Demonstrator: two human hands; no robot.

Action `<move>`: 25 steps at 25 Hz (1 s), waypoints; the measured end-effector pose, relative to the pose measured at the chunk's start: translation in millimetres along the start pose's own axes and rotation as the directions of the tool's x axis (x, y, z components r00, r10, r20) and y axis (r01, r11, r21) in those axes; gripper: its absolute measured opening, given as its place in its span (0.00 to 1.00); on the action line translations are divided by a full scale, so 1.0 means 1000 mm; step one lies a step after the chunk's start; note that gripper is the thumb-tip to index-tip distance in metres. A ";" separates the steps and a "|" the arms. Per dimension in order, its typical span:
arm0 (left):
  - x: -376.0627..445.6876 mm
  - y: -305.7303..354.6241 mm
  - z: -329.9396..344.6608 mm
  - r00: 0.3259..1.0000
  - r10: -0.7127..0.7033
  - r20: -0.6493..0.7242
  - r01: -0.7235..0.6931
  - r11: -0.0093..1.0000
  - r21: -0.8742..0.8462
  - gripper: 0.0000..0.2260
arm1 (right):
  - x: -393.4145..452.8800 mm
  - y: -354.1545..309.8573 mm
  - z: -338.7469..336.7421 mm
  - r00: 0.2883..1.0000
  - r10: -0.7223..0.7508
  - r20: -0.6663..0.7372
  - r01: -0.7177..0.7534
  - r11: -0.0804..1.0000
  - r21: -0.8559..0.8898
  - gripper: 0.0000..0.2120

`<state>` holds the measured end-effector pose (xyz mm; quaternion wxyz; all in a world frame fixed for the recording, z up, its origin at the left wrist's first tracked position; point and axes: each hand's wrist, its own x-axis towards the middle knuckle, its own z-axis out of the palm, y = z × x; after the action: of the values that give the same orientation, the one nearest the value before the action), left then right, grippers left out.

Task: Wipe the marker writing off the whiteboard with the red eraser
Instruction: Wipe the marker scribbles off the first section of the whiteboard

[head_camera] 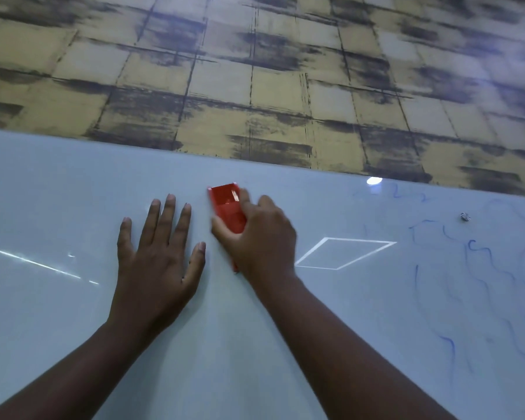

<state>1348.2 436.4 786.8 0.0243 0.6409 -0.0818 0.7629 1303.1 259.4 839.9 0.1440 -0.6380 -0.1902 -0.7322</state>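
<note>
So the right hand (pixel 261 237) has its grip clamped on the red eraser (pixel 227 210), thumb on one side and fingers wrapped over the other, pressing it against the whiteboard (pixel 255 344) near the top edge, about the middle of the view. The left hand (pixel 158 253) is just beside it, fingers straight and spread, palm flat on the board, holding nothing.

The blue marker writing (pixel 473 268) is all off to the right, well apart from the eraser, and it looks faint and smeary. I'd slide the eraser over there with the pad flat, not tipped on an edge, and run overlapping passes with steady pressure so it doesn't just drag streaks around.

Hard to tell stuff: the right hand is a bit blurred, so can't see how much of the pad actually touches. The writing runs off the right edge of the view. There's a small grey thing (pixel 465 217) on the board, no clue what. Glare patches could hide leftover marks.
</note>
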 end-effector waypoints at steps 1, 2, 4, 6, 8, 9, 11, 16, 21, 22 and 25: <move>0.000 -0.002 0.000 1.000 0.009 0.001 -0.009 1.000 0.000 0.32 | -0.002 -0.007 0.003 0.999 -0.039 0.007 0.039 0.999 0.008 0.35; 0.000 -0.003 0.001 1.000 0.020 0.003 -0.020 1.000 0.002 0.32 | -0.003 -0.011 0.003 0.998 -0.067 0.016 0.067 0.998 0.004 0.36; -0.002 -0.003 0.000 0.999 0.034 0.014 -0.034 0.999 0.005 0.32 | -0.004 -0.003 -0.006 0.991 -0.116 0.063 0.118 0.993 -0.019 0.37; -0.002 -0.003 -0.002 1.000 0.023 0.016 -0.023 1.000 -0.005 0.32 | -0.001 0.020 -0.019 0.983 -0.144 0.113 0.151 0.987 -0.056 0.36; -0.003 -0.002 -0.009 1.000 0.023 -0.003 -0.023 0.999 -0.039 0.31 | 0.010 0.053 -0.036 0.990 -0.067 0.122 0.080 0.992 -0.102 0.34; -0.004 0.001 -0.013 0.998 0.058 -0.025 -0.059 0.997 -0.054 0.31 | 0.017 0.072 -0.045 0.994 0.000 0.106 0.013 0.992 -0.125 0.33; -0.009 0.014 -0.023 0.978 0.193 -0.074 -0.197 0.979 -0.054 0.29 | 0.030 0.119 -0.065 0.988 0.148 0.047 -0.139 0.977 -0.163 0.32; -0.009 0.076 -0.024 0.972 0.219 -0.083 -0.226 0.970 -0.089 0.29 | 0.045 0.207 -0.104 0.897 0.422 -0.130 -0.439 0.881 -0.174 0.29; -0.005 0.105 0.006 0.983 0.180 0.039 -0.177 0.983 -0.056 0.31 | 0.047 0.183 -0.085 0.870 0.465 -0.162 -0.490 0.850 -0.192 0.27; -0.007 0.108 0.011 0.984 0.170 0.047 -0.168 0.985 -0.040 0.31 | 0.048 0.169 -0.077 0.888 0.439 -0.137 -0.458 0.869 -0.188 0.28; -0.011 0.111 0.015 0.987 0.158 0.036 -0.158 0.987 -0.025 0.31 | 0.053 0.104 -0.045 0.967 0.255 0.007 -0.251 0.957 -0.146 0.31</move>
<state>1348.8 325.7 767.7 -0.0308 0.6463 -0.1410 0.7493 1302.9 148.1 897.1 0.1878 -0.6750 -0.0557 -0.7114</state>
